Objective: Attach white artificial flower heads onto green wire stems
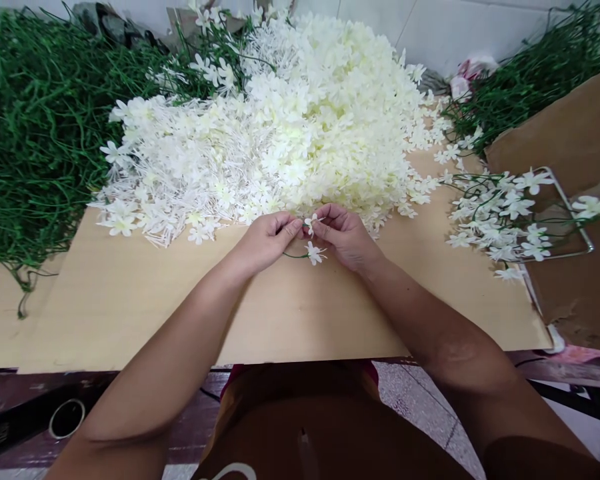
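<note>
Near the middle of the table, my left hand (273,239) is closed in a pinch on a thin green artificial stem (295,256). A white artificial flower (315,253) at one end of this stem hangs just below my fingers. Between both sets of fingertips sits a second white flower (311,225), and my right hand (346,237) pinches it from the right. My fingers partly hide where flower and stem meet. Right behind my hands rises a large heap of loose white and cream flowers (330,127).
Bunched green stems (45,127) cover the left side, and more green stems (535,80) lie at the back right. Finished-looking flower sprays (505,213) rest by a metal wire frame (587,237) against a cardboard box (575,293). The tan tabletop (300,320) ends near my body.
</note>
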Demonstrator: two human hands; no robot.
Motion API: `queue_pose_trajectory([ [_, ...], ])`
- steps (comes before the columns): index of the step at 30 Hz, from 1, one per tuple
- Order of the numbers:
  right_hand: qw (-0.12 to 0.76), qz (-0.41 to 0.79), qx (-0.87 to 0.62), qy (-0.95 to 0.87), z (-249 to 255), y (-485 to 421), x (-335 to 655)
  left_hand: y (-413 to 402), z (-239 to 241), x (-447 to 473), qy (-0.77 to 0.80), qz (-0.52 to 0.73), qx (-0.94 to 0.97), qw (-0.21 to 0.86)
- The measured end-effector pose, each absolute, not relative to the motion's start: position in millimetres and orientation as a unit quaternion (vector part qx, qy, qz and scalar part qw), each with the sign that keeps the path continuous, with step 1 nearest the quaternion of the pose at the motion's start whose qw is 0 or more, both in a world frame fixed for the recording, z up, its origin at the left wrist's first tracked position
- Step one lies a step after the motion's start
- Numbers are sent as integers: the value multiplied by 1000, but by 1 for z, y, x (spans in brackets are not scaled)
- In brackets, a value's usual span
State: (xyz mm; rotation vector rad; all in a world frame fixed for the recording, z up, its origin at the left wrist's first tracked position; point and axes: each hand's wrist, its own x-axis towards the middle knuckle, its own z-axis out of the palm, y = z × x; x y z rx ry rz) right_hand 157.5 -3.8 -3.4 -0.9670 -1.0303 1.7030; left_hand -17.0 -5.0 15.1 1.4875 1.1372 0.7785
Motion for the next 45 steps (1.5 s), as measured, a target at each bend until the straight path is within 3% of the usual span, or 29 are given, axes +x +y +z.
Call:
queue_pose_trajectory([
  [20, 432, 700, -343, -454, -5, -2, 157, -7, 7, -18, 384, 333, 609, 608],
  [29, 421, 660, -359, -508, -6, -2, 156, -7, 8, -15, 394, 330, 639, 573],
  [37, 435, 611, -410, -519, 10, -4, 151, -2, 7, -15, 378, 352, 593, 618],
  [41, 448, 526, -458, -559, 39, -6, 178, 1, 12, -21, 413, 443, 584, 540],
  [45, 490, 261, -584, -592, 80, -21, 249, 3, 8, -25, 440, 502, 579, 468],
])
